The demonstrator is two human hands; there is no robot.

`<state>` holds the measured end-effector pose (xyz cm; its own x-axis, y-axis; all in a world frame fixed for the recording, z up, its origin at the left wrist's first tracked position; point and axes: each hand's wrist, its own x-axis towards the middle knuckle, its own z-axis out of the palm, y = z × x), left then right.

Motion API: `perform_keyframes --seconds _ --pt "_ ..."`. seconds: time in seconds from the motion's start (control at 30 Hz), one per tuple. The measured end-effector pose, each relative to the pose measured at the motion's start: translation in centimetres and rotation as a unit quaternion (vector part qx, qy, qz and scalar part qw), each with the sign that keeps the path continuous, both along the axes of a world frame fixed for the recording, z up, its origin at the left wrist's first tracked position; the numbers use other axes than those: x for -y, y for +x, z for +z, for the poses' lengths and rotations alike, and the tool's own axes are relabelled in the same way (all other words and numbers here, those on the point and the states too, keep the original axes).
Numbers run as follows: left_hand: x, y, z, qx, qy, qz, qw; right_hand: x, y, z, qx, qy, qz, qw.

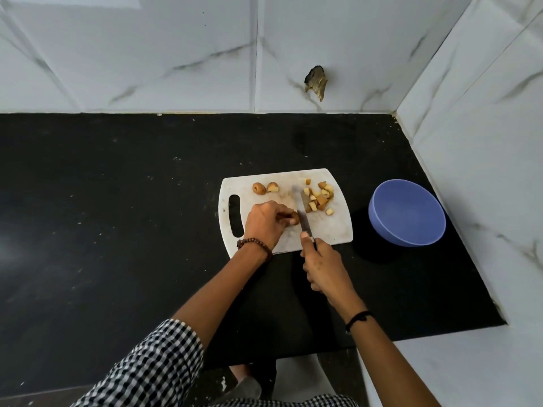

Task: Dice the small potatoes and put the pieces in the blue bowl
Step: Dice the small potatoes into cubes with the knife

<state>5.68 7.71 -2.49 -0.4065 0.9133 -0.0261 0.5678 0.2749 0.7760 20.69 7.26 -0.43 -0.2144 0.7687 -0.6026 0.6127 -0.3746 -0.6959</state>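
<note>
A white cutting board [329, 227] lies on the black counter. My left hand [266, 223] pinches a small potato [293, 217] against the board. My right hand [323, 267] grips the handle of a knife [303, 211], whose blade lies right beside that potato, pointing away from me. A whole potato [259, 188] and a cut piece [272, 187] sit at the board's far edge. A pile of diced pieces [318, 198] lies to the right of the blade. The blue bowl [407, 212] stands right of the board, with nothing seen inside.
The black counter [117, 215] stretches wide to the left. White marble-look tiled walls close it off behind and on the right, near the bowl. A broken hole [316, 83] marks the back wall. The counter's front edge runs below my arms.
</note>
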Motion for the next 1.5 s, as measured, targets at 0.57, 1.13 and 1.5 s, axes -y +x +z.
perform_keyframes --seconds 0.57,1.13,1.5 --pt "-0.7 0.1 0.1 -0.008 -0.027 0.016 0.999 -0.6 -0.6 -0.1 0.116 0.071 0.118 0.984" --pt "-0.8 0.3 -0.7 -0.011 -0.023 0.031 0.999 -1.0 -1.4 0.5 0.161 0.086 0.150 0.972" --pt "-0.6 1.0 -0.2 -0.025 -0.025 0.046 0.998 1.4 0.0 0.7 0.179 0.094 0.161 0.966"
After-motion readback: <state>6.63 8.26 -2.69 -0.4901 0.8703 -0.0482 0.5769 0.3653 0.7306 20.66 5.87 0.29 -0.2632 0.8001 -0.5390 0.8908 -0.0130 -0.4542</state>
